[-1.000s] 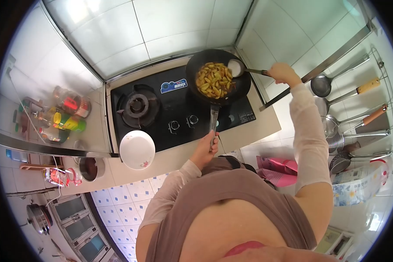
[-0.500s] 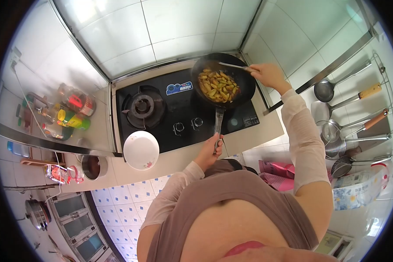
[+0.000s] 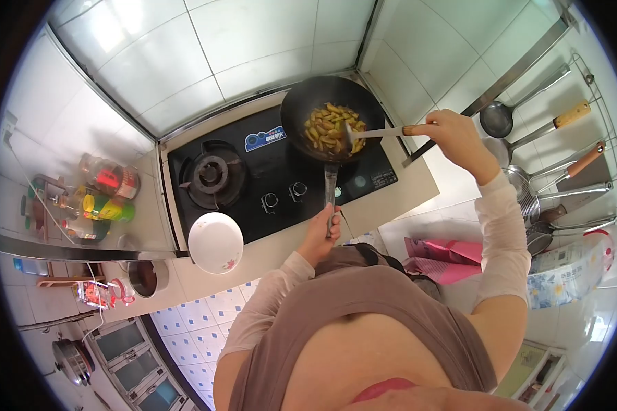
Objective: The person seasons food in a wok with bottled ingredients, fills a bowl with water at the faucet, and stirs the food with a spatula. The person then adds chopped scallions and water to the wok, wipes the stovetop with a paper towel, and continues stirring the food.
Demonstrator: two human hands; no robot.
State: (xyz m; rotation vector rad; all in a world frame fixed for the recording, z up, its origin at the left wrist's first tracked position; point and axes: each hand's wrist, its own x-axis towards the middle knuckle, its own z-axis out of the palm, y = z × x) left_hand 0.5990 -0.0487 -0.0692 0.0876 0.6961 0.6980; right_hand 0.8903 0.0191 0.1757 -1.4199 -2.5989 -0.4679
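My left hand [image 3: 317, 234] is wrapped around the handle [image 3: 330, 185] of a dark wok [image 3: 369, 103] on the right burner. Yellow-brown cut pieces of food [image 3: 324, 126] lie across the bottom of the wok. In my right hand [image 3: 457, 140] is a metal spatula [image 3: 380, 133], gripped near the brown end of its handle. The spatula's blade touches the food at the right side of the pile, partly hiding some pieces. To the left of my left hand, a white plate [image 3: 214, 236] with a small flower print rests at the counter's front edge.
A second burner [image 3: 214, 175] is at the left of the black stove [image 3: 281, 219]. Bottles [image 3: 110, 205] stand behind a glass panel on the left. Ladles and strainers [image 3: 497, 120] hang on the right wall. A brown pot [image 3: 144, 277] sits at the lower left.
My right hand has moved right and down, and the spatula has swung from the wok's far rim down into the food. My left hand still holds the handle. The view has shifted slightly.
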